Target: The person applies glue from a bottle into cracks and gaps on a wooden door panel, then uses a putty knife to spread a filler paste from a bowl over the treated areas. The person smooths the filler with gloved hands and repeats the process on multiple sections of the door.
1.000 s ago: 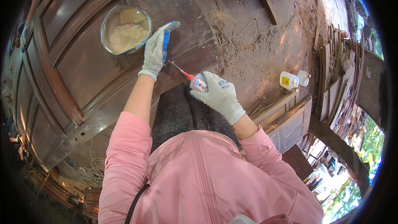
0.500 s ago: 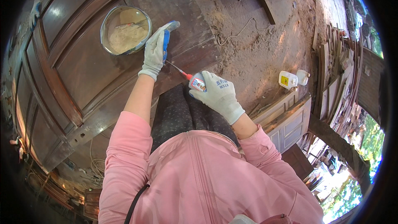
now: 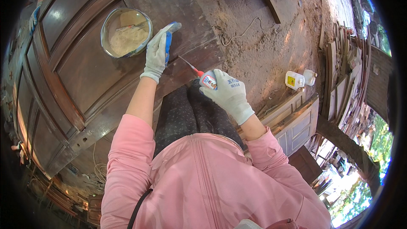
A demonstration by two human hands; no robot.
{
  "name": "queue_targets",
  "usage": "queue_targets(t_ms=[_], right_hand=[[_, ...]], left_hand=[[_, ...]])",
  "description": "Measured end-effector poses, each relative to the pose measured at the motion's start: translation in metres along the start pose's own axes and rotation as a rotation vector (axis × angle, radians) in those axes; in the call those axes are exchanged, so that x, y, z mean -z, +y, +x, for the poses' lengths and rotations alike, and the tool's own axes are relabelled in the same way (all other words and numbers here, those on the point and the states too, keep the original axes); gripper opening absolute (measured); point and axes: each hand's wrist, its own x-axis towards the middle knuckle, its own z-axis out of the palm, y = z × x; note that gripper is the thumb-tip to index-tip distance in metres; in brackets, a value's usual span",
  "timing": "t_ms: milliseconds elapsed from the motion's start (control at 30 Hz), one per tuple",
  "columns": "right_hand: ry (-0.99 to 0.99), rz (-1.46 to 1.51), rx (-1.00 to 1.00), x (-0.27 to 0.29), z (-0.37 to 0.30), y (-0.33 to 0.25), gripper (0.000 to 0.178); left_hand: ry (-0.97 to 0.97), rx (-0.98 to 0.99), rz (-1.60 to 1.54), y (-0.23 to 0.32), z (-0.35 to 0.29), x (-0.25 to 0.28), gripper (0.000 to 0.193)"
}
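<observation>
A dark brown panelled wooden door (image 3: 93, 74) lies flat before me. My left hand (image 3: 156, 57), in a white glove with blue palm coating, rests on the door on its edge, fingers stretched out and palm facing right. In my gloved right hand (image 3: 231, 95) is a small glue bottle (image 3: 208, 80) with a red cap and a long thin nozzle. Its tip points up and left over the door's wood, a short gap right of my left hand. Beyond that hand sits a round tub (image 3: 103, 38) of tan powder (image 3: 127, 40), with a slim tool lying in it.
Another person's gloved hand (image 3: 34, 19) touches the door at the far left. On the dirt floor to the right stand white plastic bottles (image 3: 293, 80). Panelled boards (image 3: 294, 129) lie at my right, and wood planks (image 3: 339, 76) are stacked farther off. A cord (image 3: 237, 37) crosses the ground.
My right hand has drawn the glue bottle a little to the right and away, so the nozzle tip is farther from my left hand. My left hand has barely shifted.
</observation>
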Motion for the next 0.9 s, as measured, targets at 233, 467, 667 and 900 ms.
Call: queue_targets(t_ms=[233, 467, 667, 900], right_hand=[[0.002, -0.022, -0.041, 0.006, 0.001, 0.005, 0.051], [0.03, -0.063, -0.047, 0.009, -0.001, 0.012, 0.052], [0.03, -0.058, -0.056, 0.013, 0.0, 0.017, 0.053], [0.032, -0.004, 0.011, 0.007, -0.006, 0.01, 0.054]], left_hand=[[-0.001, 0.004, 0.018, 0.002, 0.001, -0.001, 0.04], [-0.015, -0.011, 0.01, -0.002, 0.002, -0.001, 0.04], [-0.029, -0.001, 0.012, -0.002, 0.002, -0.001, 0.04], [-0.029, -0.004, 0.007, -0.003, 0.003, -0.002, 0.04]])
